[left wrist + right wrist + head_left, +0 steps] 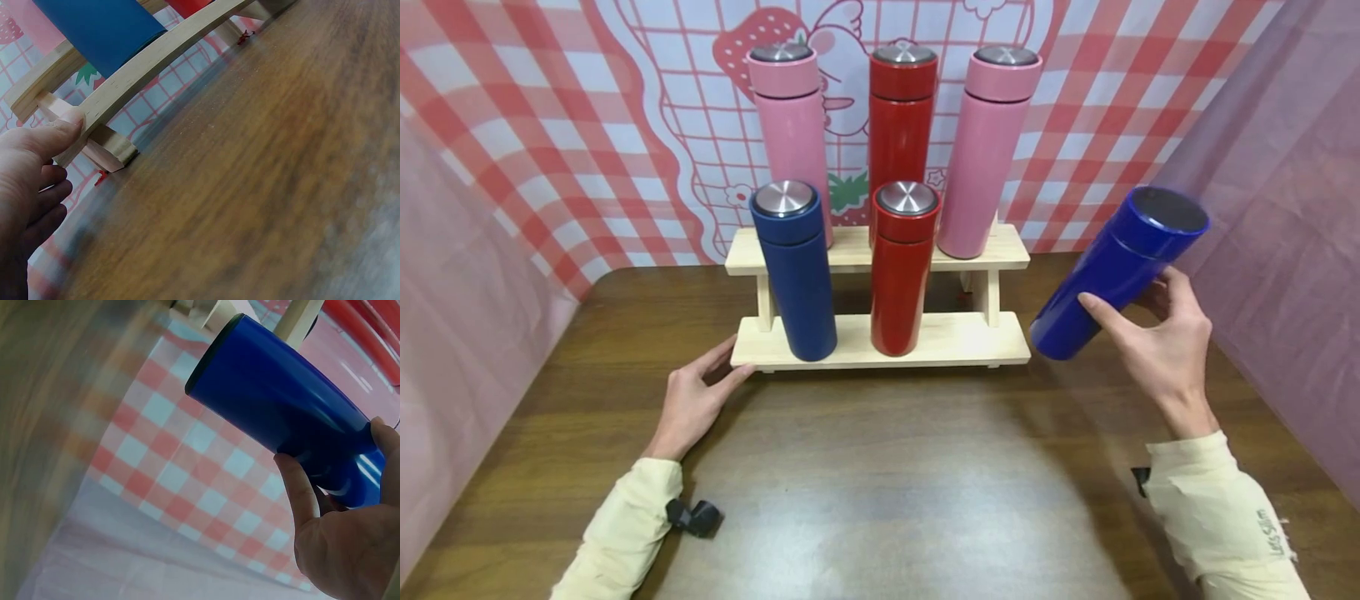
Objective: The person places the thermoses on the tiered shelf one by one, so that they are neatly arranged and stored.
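A glossy blue thermos bottle (1112, 267) is held by my right hand (1168, 342) off the right end of a two-step wooden rack (977, 337). It leans, its dark cap up and to the right, and in the right wrist view its base (215, 353) is off the table. At the rack's lower left corner, my left hand (692, 404) pinches the board's end, thumb (69, 122) at the front edge. A matte navy thermos (797, 287) and a red thermos (898, 283) stand upright on the lower step, with bare board to their right.
On the upper step stand a pink thermos (790, 125), a second red thermos (901, 125) and another pink thermos (988, 158). A checked cloth (580, 108) hangs behind the rack, with pink cloth (1285, 275) along the sides. The brown wooden table (880, 483) extends in front.
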Demonstrator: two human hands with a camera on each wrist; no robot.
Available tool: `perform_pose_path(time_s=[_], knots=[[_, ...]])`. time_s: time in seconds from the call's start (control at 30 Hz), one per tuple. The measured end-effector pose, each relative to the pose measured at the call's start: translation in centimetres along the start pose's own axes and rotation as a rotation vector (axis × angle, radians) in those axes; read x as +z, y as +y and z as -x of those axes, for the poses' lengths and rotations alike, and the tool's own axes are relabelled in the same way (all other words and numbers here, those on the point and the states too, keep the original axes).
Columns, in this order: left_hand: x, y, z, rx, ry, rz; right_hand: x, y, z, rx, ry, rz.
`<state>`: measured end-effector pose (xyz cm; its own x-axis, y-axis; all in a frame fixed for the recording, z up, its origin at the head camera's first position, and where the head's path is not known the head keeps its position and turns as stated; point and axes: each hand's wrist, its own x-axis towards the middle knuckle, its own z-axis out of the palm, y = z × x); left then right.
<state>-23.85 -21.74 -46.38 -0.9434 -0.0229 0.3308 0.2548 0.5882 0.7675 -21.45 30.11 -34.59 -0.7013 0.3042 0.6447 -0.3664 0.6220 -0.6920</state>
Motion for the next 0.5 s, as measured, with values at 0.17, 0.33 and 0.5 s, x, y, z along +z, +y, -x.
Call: perform_pose_path(time_s=[0.17,0.33,0.5], knots=[[0.1,-0.1,0.0,-0.001,-0.001,0.005,1.1,-0.7,0.2,-0.027,-0.031,-0.026],[0.1,-0.1,0.0,-0.002,-0.002,0.003,2.1,-1.3,0.4,-0.031,-0.056,-0.049],[0.0,0.0,0.0,0.004,0.001,0.009,3.2,-1.8,0.6,-0.046,-0.077,-0.066]])
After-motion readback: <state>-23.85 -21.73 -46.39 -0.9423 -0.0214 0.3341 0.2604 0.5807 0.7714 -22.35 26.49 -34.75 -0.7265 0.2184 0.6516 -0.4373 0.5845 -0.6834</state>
